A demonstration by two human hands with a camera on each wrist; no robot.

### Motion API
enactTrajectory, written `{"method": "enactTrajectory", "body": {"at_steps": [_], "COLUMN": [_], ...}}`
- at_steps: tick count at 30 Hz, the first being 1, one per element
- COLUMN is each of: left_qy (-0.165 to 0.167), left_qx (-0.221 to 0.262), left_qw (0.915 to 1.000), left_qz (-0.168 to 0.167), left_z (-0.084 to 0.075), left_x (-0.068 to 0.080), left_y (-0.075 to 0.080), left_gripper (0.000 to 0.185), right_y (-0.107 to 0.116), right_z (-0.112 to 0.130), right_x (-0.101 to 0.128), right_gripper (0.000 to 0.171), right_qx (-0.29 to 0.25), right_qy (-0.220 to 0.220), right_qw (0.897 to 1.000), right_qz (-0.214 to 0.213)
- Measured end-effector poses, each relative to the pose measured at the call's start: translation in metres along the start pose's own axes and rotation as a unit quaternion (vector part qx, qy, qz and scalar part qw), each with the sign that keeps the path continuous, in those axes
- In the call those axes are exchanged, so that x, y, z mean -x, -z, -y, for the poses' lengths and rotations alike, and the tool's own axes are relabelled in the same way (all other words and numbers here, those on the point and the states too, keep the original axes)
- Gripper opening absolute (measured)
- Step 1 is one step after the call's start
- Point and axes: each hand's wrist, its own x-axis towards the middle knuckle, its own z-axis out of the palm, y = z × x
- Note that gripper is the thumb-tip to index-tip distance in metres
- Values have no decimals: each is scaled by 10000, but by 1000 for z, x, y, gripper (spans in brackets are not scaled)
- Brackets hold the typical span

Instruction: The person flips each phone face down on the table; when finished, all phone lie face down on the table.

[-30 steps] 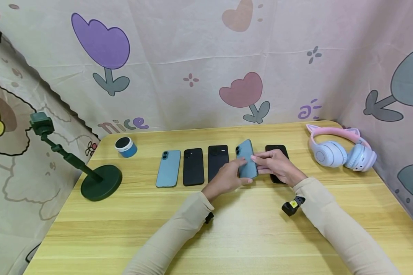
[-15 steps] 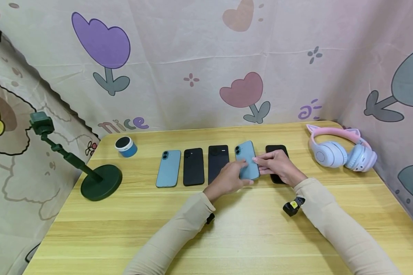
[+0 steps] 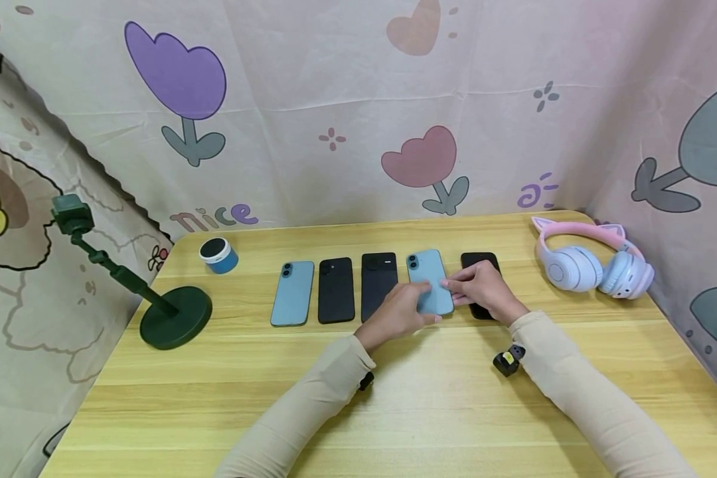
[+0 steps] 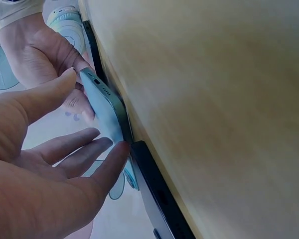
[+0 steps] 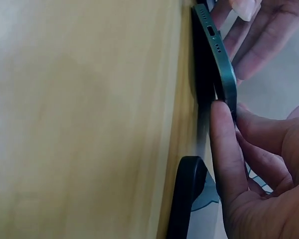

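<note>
Several phones lie in a row on the wooden table [image 3: 394,398]. The fourth, a blue phone [image 3: 430,282], is held between both hands with its back up. My left hand [image 3: 415,302] grips its near left corner, thumb at the bottom end. My right hand [image 3: 454,287] pinches its right edge. The left wrist view shows the blue phone [image 4: 107,109] tilted, one long edge on the table, with my left hand [image 4: 89,114] on it. The right wrist view shows my right hand [image 5: 234,114] at the blue phone's [image 5: 224,74] edge. My right hand partly hides a black phone [image 3: 480,260].
Left of the held one lie a blue phone [image 3: 293,293] and two black phones [image 3: 336,289] [image 3: 378,282]. Pink cat-ear headphones [image 3: 591,262] sit at the right, a small blue speaker [image 3: 218,255] and a green stand [image 3: 176,317] at the left. Patterned cloth walls the table in.
Both hands have lowered the blue phone toward the table; it lies flatter and a little farther right than a second ago. Nothing else moved.
</note>
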Motion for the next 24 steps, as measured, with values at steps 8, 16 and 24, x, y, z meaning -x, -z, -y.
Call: {"method": "enactTrajectory", "body": {"at_steps": [8,16,24], "left_qy": [249,500,454], "left_qx": [-73,31,330], "left_qw": [9997,9987,9983], "left_qz": [35,-70,-166], "left_z": [-4,-12,-23], "left_x": [2,-4,-16], "left_y": [3,7,1], "left_gripper": [62,57,53], "right_y": [3,16,36], "right_z": [4,11,12], "right_x": [4,9,15], "right_gripper": [24,31,40], "right_qx": [581,1012,1999], "right_qy": [230,301,364], "right_qw": [9980,9944,9788], "right_qz": [-19,13,-264]}}
